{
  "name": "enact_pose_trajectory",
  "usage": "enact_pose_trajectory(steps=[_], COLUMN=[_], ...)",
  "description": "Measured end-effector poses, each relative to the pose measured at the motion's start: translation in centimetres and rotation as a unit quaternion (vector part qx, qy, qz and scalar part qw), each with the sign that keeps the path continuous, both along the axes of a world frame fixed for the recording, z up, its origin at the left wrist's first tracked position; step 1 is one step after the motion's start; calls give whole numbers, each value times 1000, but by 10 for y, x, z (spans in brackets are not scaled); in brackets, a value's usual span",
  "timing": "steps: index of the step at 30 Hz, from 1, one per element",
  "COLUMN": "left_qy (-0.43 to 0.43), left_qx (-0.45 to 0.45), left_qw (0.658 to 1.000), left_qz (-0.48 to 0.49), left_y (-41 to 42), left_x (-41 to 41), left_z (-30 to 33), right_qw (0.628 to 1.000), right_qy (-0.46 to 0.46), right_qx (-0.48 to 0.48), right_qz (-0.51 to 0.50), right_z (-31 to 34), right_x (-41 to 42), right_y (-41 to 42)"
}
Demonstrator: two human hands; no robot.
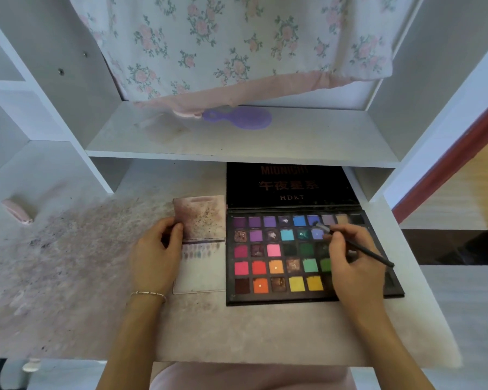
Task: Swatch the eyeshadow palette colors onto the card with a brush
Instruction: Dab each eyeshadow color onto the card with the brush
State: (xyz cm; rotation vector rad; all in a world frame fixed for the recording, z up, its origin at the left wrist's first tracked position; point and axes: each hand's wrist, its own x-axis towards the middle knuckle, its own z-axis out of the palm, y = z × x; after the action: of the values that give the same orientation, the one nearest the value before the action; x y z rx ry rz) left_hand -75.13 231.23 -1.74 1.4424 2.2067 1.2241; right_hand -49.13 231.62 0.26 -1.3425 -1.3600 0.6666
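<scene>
- White shelving frames a stained counter (68,263), with one floral cloth (237,43) hanging over the upper shelf (307,139).
- One open eyeshadow palette (299,257) lies on the counter's right side, its black lid (288,184) raised behind five rows of coloured pans.
- One card (199,273) lies just left of the palette, a single row of small swatches across its upper part; a smudged flap stands above it.
- One left hand (155,251) pinches the flap's left edge; one bracelet (148,294) circles that wrist.
- One right hand (352,257) grips one dark brush (361,249), bristles on a blue pan in the upper rows.
- One purple hairbrush (240,118) rests on the shelf.
- One pink object (17,211) lies at far left.
</scene>
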Motion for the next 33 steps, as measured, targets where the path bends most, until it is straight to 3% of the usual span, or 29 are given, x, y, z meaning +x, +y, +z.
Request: enact_pose_trajectory(steps=[10,33], left_qy=[9,2], left_qx=[-3,1], left_qw=[1000,1000], left_qz=[-8,-10], left_y=[0,-1], left_x=[-1,0], left_z=[0,2], right_qw=[993,989], right_qy=[-46,-72], right_qx=[-10,-46], right_qz=[-106,-124], right_z=[-13,-8], right_x=[29,27], right_y=[1,3])
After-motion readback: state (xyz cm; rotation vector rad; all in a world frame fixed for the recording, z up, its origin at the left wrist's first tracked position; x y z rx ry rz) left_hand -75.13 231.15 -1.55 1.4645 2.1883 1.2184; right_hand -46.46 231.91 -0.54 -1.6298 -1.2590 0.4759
